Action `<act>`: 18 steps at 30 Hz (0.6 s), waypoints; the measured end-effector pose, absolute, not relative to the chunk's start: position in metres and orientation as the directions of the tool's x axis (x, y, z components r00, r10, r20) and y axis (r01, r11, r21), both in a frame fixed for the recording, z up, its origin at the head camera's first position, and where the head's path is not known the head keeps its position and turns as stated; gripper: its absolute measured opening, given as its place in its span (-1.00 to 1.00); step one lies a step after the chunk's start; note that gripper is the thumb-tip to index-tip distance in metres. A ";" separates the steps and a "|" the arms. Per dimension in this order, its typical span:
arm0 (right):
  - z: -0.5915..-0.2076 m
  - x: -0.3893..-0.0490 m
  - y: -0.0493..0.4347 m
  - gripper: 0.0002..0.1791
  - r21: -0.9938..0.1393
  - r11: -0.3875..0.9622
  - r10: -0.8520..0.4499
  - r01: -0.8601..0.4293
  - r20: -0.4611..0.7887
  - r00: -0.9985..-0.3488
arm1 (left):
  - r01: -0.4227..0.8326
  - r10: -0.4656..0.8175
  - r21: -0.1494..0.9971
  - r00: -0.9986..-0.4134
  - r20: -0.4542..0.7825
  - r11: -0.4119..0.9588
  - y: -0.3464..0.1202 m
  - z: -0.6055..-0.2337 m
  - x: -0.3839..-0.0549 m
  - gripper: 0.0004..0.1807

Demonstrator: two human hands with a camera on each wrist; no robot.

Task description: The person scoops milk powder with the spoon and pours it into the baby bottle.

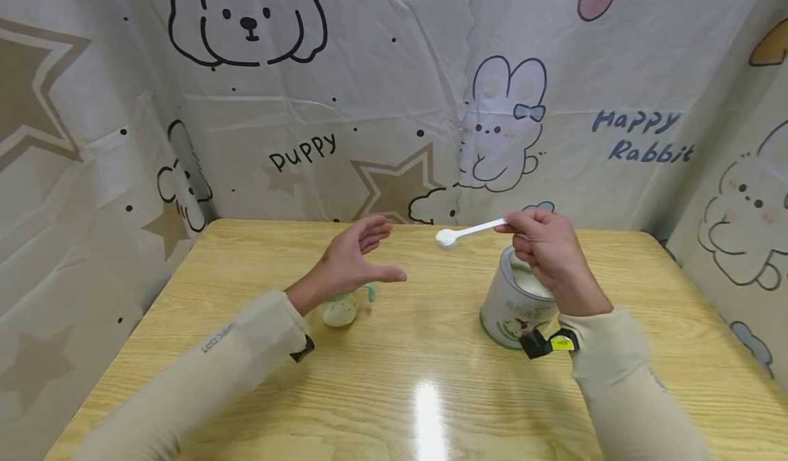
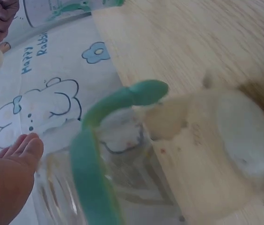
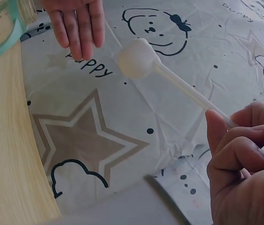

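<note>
My right hand (image 1: pixel 550 252) pinches the end of a white measuring scoop (image 1: pixel 480 228) between thumb and fingers. A heap of white powder (image 3: pixel 135 58) fills the scoop's bowl, which points left, level and well above the table. Below that hand stands an open tin (image 1: pixel 507 307) of pale powder. My left hand (image 1: pixel 347 262) is held with straight fingers and the thumb apart, nothing in its grasp. Under it stands a clear baby bottle (image 1: pixel 340 312) with green handles (image 2: pixel 92 178), its upper part hidden by the hand in the head view.
The wooden table (image 1: pixel 425 338) ends at a patterned cloth (image 1: pixel 382 71) hung behind and along both sides. Glare shows on the wood at the front middle. The tin stands right of centre, the bottle left of it.
</note>
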State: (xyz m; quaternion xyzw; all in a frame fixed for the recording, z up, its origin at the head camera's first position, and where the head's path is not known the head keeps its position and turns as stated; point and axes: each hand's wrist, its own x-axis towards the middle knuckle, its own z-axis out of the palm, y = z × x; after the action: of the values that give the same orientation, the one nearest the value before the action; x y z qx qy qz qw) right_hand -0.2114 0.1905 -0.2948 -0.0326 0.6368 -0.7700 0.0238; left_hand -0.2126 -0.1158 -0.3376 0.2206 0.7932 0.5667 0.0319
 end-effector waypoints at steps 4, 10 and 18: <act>-0.296 -0.212 0.181 -0.72 -0.987 -0.162 -0.074 0.006 0.006 -0.997 | 0.327 0.374 0.888 -0.906 0.198 0.324 -0.126 -0.340 -0.212 0.05; -0.297 -0.215 0.165 -0.70 -0.990 -0.137 -0.079 0.022 -0.011 -0.997 | 0.343 0.354 0.850 -0.913 0.202 0.400 -0.139 -0.337 -0.210 0.04; -0.300 -0.219 0.151 -0.66 -0.988 -0.153 -0.099 0.026 -0.011 -0.995 | 0.322 0.341 0.822 -0.925 0.167 0.469 -0.158 -0.341 -0.208 0.07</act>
State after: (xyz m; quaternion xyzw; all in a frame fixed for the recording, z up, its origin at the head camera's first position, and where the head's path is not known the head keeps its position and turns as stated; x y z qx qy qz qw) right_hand -0.2189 0.1512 -0.2998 -0.0279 0.6496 -0.7586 0.0412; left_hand -0.2080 -0.1580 -0.3407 0.1935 0.8570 0.4776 0.0103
